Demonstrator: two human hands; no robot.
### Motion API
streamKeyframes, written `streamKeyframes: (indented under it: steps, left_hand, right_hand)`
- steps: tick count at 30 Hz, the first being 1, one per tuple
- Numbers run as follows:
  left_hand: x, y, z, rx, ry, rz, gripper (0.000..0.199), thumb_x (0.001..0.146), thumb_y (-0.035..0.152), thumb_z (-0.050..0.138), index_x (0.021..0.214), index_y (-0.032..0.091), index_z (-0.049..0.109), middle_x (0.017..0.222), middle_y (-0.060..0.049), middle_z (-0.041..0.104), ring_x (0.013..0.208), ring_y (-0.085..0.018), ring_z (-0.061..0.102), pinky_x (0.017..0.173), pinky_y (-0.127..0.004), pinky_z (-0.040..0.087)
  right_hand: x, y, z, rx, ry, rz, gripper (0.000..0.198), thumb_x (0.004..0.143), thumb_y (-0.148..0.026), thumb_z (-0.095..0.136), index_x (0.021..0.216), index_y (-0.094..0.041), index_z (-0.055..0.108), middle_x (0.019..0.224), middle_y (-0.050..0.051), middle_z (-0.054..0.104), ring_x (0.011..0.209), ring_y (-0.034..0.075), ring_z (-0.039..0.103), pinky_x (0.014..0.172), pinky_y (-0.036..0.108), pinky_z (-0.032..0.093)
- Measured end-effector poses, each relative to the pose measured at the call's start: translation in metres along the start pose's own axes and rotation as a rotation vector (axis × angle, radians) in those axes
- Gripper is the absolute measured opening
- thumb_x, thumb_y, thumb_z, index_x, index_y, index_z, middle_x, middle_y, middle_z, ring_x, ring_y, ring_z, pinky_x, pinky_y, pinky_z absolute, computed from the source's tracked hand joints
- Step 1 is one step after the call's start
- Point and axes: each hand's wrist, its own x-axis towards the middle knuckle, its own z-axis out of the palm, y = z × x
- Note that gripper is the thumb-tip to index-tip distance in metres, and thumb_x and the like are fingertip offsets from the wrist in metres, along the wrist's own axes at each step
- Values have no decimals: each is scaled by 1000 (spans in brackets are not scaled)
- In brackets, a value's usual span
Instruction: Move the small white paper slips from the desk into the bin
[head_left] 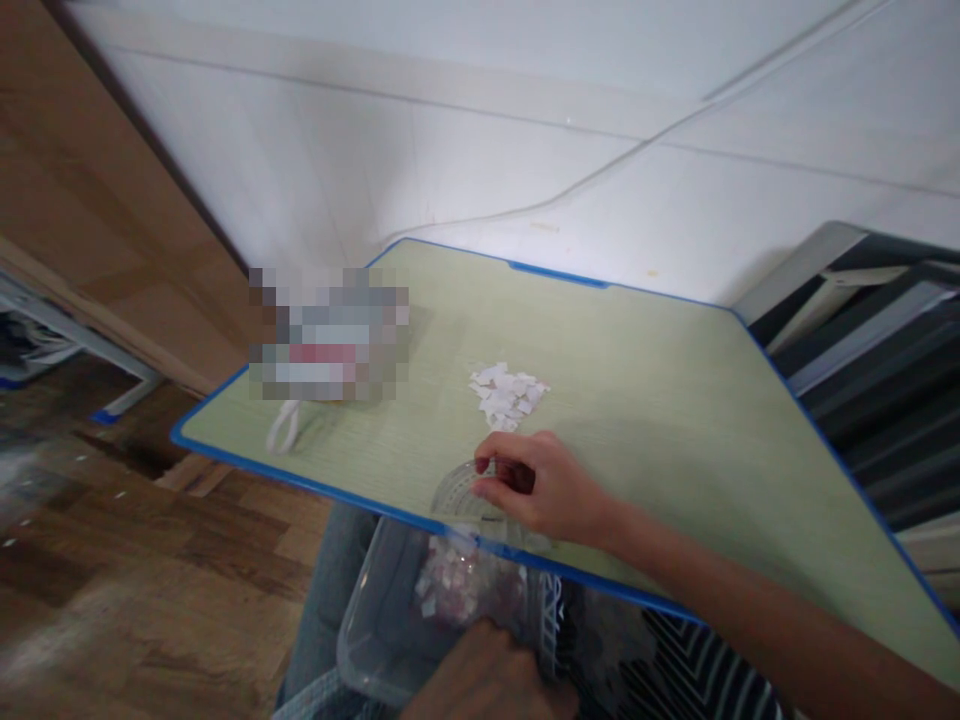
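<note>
My right hand (544, 485) is over the front part of the green-topped table (630, 380), thumb and fingers curled on the curved edge of a clear plastic protractor (454, 492). The protractor is at the table's blue front edge, and some of it is hidden by the hand. Just beyond my fingers lies a small pile of white paper scraps (506, 395). Below the edge, a clear plastic box (364, 635) on my lap contains many small pale scraps (454, 580). My left hand (487, 680) is curled in front of this box; its fingertips are hidden.
A blurred-out packet (330, 345) with a white loop (283, 427) lies on the table's left side. White wall (480, 150) rises behind. Cardboard (97, 170) stands at left, folded dark furniture (885, 350) at right. White bits dot the wooden floor (150, 590).
</note>
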Motion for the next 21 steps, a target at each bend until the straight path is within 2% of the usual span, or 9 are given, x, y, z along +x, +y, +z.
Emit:
streamKeyframes:
  steps: [8,14,18,21]
  left_hand:
    - [2,-2,1,-27,4,16,16,86,24,60,71,17,64,61,-2,66,51,-17,62,38,-26,21]
    - [3,-2,-1,-4,-38,31,15,87,24,58,76,15,66,65,-6,68,54,-20,63,42,-26,32]
    - [2,-1,-1,-5,-41,-16,12,85,23,60,76,17,66,66,-3,67,58,-20,65,44,-27,32]
    - [2,-1,1,14,5,-6,15,85,26,60,73,18,65,62,-2,66,55,-20,64,42,-28,28]
  right_hand:
    - [0,-4,1,44,-45,9,15,72,-22,60,65,-18,47,47,-8,42,43,5,37,48,18,29]
    - [0,-3,1,270,-121,77,18,74,-26,59,68,-19,44,48,-7,47,41,6,44,42,16,31]
    - [1,0,0,423,-39,124,18,75,-27,57,69,-20,41,48,-7,46,40,7,48,39,16,34]
    - [2,0,-1,396,2,120,16,74,-25,56,69,-19,42,47,-7,45,40,7,46,40,17,33]
